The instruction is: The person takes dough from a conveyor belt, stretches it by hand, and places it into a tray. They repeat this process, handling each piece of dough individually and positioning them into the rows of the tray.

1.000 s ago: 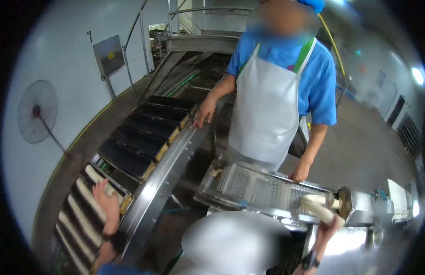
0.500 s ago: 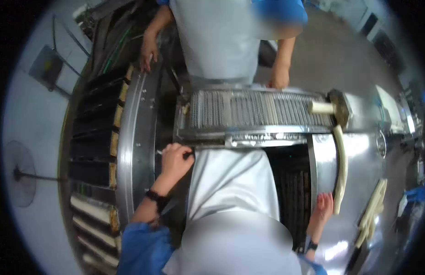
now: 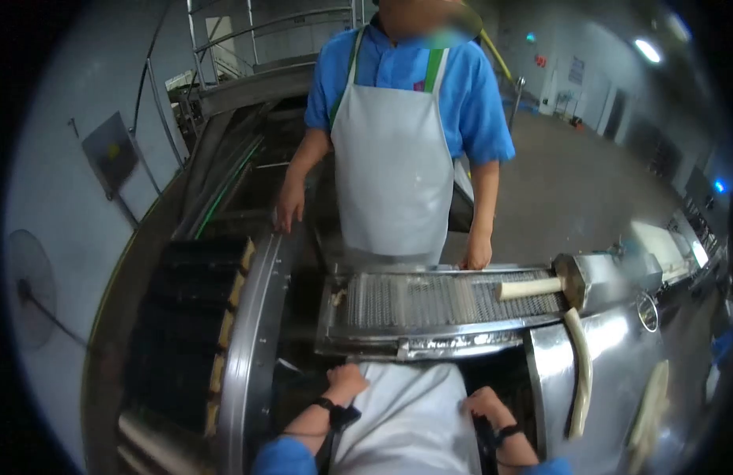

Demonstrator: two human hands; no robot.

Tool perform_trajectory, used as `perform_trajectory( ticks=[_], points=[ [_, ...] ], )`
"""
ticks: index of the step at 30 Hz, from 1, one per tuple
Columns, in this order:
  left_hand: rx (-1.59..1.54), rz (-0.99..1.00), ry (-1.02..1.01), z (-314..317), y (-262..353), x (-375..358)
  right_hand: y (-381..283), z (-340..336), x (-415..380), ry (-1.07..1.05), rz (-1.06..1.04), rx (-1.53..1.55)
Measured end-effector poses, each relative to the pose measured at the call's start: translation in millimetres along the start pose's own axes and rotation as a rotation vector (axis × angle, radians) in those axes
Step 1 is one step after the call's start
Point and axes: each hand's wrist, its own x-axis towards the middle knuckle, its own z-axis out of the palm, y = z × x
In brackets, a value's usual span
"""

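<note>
My left hand (image 3: 347, 383) is closed at the left edge of my white apron (image 3: 410, 416), its fingers curled in against the cloth. At the apron's right edge, my right hand (image 3: 484, 401) is closed in the same way, its fingertips partly hidden. Just ahead runs a metal mesh conveyor (image 3: 414, 301). A pale dough-like roll (image 3: 531, 288) lies on it, sticking out of a steel machine outlet (image 3: 584, 279). Another long pale strand (image 3: 580, 376) stretches down the steel table (image 3: 544, 356), to the right of my right hand and apart from it.
Across the conveyor stands a co-worker in a white apron (image 3: 392, 174), one hand (image 3: 478, 250) at its far edge. On my left, a steel rail (image 3: 251, 348) borders a line of dark trays (image 3: 184, 317). More pale strands (image 3: 649, 412) lie at far right.
My view has tilted up, showing more of the co-worker. My right hand has left the spot beside the long strand and come in to my apron. My left hand has also moved onto the apron.
</note>
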Motion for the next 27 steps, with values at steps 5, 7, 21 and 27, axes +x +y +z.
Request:
perform_trajectory(
  ticks=[5, 7, 21, 27],
  points=[
    [-0.084, 0.018, -0.062, -13.0, 2.2, 8.0, -11.2, -18.6, 4.5, -0.102, -0.109, 0.247],
    [-0.142, -0.039, -0.042, -25.5, -0.3, 12.2, -44.9, -29.1, -18.7, -0.085, -0.184, 0.395],
    [-0.194, 0.084, 0.333, -30.8, -69.1, -10.0, -19.9, -23.1, -6.8, 0.327, -0.545, -0.217],
    [-0.046, 0.524, 0.724, -157.2, -74.0, -26.6, -127.4, -75.8, -14.6, 0.612, -0.925, -0.167]
  ],
)
